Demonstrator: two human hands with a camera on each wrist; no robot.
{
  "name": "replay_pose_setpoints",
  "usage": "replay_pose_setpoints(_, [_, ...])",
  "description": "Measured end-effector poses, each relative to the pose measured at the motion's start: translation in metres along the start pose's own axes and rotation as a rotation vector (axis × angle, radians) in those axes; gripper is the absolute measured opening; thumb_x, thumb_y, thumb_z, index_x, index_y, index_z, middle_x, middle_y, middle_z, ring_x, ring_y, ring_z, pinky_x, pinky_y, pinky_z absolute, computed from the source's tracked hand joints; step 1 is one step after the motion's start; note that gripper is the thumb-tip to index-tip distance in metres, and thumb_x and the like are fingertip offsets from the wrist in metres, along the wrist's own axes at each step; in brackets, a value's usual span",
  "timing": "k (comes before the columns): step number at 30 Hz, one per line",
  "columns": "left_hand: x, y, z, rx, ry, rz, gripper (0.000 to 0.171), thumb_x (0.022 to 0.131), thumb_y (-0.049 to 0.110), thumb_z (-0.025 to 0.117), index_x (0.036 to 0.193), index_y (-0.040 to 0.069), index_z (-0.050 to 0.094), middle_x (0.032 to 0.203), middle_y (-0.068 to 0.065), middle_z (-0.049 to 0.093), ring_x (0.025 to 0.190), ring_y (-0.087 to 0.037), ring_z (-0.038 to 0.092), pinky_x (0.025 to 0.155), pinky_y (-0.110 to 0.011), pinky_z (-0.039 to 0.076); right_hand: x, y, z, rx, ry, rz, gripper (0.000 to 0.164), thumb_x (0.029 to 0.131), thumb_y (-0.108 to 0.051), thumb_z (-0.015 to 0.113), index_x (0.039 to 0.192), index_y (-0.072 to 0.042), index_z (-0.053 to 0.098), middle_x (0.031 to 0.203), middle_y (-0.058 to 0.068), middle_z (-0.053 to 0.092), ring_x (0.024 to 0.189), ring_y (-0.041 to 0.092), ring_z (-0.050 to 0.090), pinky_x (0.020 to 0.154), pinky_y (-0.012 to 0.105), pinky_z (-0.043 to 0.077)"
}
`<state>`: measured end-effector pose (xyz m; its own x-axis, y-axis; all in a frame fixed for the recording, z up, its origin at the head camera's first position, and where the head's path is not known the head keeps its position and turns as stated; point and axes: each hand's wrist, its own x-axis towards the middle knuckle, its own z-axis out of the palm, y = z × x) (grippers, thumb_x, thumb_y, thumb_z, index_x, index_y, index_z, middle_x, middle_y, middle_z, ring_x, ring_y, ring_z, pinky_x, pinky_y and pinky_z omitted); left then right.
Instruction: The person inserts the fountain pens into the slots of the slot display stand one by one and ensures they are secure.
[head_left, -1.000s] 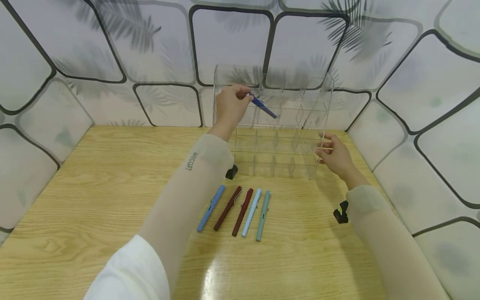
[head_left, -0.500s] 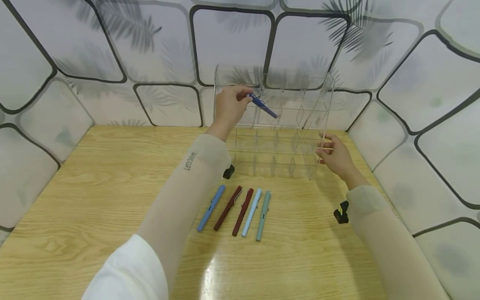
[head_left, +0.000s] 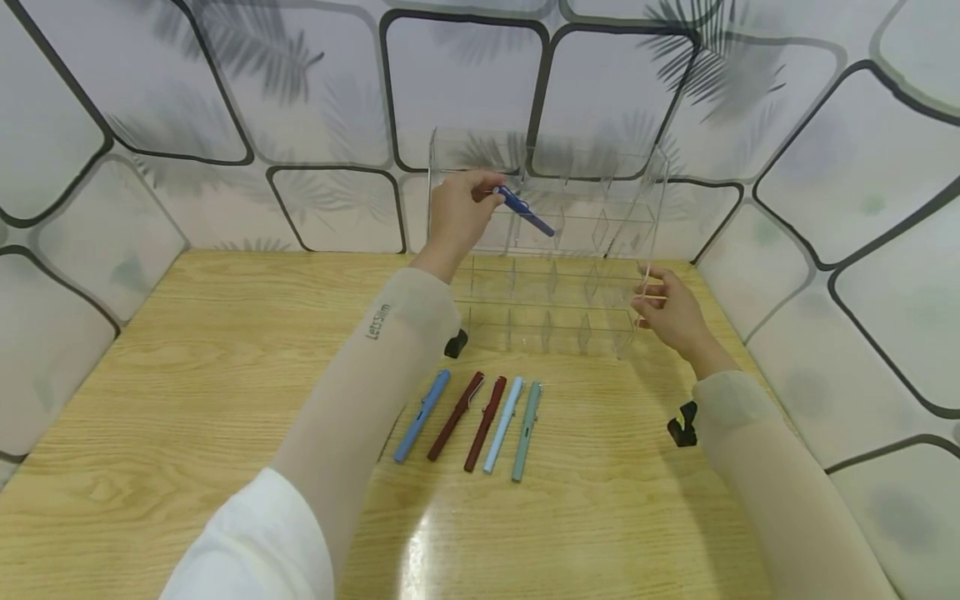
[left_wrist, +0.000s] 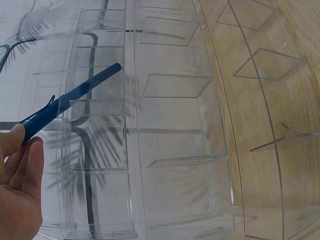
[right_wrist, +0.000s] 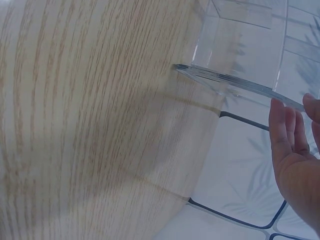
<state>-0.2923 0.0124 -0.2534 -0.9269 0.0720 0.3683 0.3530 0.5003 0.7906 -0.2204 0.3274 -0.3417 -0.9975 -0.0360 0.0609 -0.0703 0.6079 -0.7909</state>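
Observation:
In the head view my left hand pinches the rear part of a dark blue pen with a clip. The pen slants in front of the upper tiers of a clear acrylic pen rack; in the left wrist view the pen points up and right across the rack's dividers. My right hand holds the rack's right side panel, fingertips on its outer face in the right wrist view. Below the rack lie a blue pen, two dark red pens, a light blue pen and a green pen.
The rack stands at the back of a wood-grain table, close to a patterned cloth wall. Similar cloth rises at both sides. Black camera mounts sit at my wrists.
My left forearm has shifted very slightly left, showing a thin dark line beside the blue pen on the table. The held pen and my right hand look nearly still.

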Motion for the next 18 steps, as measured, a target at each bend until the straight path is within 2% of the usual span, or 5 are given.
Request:
replay_pose_setpoints(6, [-0.001,-0.003,-0.006,-0.042,0.010,0.027,0.031,0.088,0.017,0.070,0.119,0.011,0.067,0.112,-0.002,0.068,0.099,-0.013,0.064,0.082,-0.018,0.049,0.000,0.000,0.000,0.008,0.000,0.001,0.058,0.097,-0.004,0.055,0.147,-0.003,0.027,0.129,0.029,0.047,0.091,0.006,0.056,0.069,0.027,0.056])
replay_pose_setpoints(8, [-0.001,-0.005,-0.010,-0.059,0.012,0.033,0.033,0.088,0.017,0.070,0.120,0.010,0.066,0.113,-0.003,0.068,0.098,-0.014,0.064,0.081,-0.019,0.050,0.000,0.000,0.000,0.010,-0.001,0.007,0.057,0.097,-0.004,0.054,0.148,-0.003,0.027,0.130,0.028,0.046,0.094,0.010,0.056,0.070,0.027,0.056])
replay_pose_setpoints(13, [-0.003,-0.008,-0.020,-0.127,-0.006,0.006,0.038,0.086,0.021,0.073,0.122,0.012,0.065,0.116,-0.003,0.066,0.098,-0.013,0.064,0.080,-0.021,0.051,0.001,0.000,0.001,0.011,-0.005,0.013,0.057,0.097,-0.004,0.053,0.148,-0.003,0.026,0.131,0.028,0.045,0.107,0.030,0.055,0.070,0.026,0.056])
replay_pose_setpoints(18, [-0.010,-0.010,-0.031,-0.172,-0.015,0.008,0.042,0.084,0.030,0.075,0.121,0.015,0.065,0.114,0.002,0.065,0.097,-0.011,0.062,0.080,-0.024,0.051,-0.001,0.000,0.001,0.008,-0.001,0.007,0.056,0.097,-0.005,0.053,0.147,-0.003,0.027,0.130,0.027,0.046,0.102,0.023,0.056,0.070,0.026,0.056])
